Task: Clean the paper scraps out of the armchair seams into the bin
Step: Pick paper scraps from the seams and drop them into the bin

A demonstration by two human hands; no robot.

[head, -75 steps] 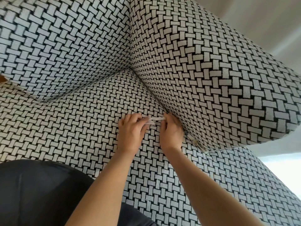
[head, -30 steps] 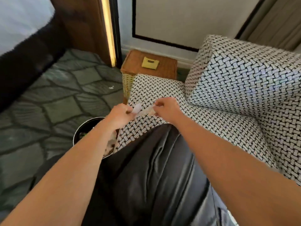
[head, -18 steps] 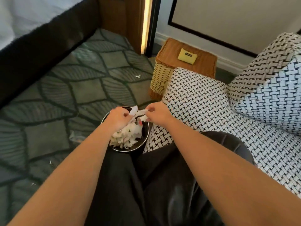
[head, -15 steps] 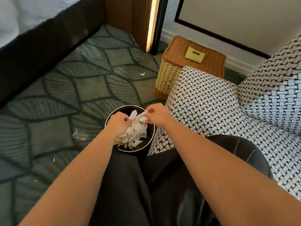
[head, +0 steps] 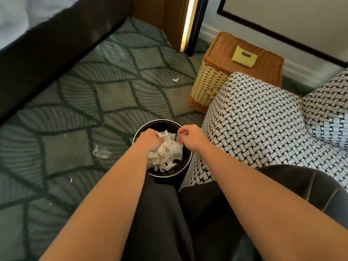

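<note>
Hands over bin point(head: 141, 127): left hand point(head: 150, 139) fisted on scraps point(head: 169, 151); right hand point(head: 190, 135) grip empty, fingers curled.

Change from the armchair seam to the bin. My hands, which pinched a strip of paper at the seam between seat and armrest 2.5 s ago, now hang over the round black bin point(head: 185, 167) on the carpet beside the armchair point(head: 259, 132). My left hand point(head: 149, 139) has dropped lower, its knuckles against the heap of paper scraps point(head: 167, 151). My right hand point(head: 190, 135) has parted from it, fingers curled loosely; the strip stretched between both hands 0.5 s ago is no longer visible between them. My view has swung from the upholstery to the floor.
</note>
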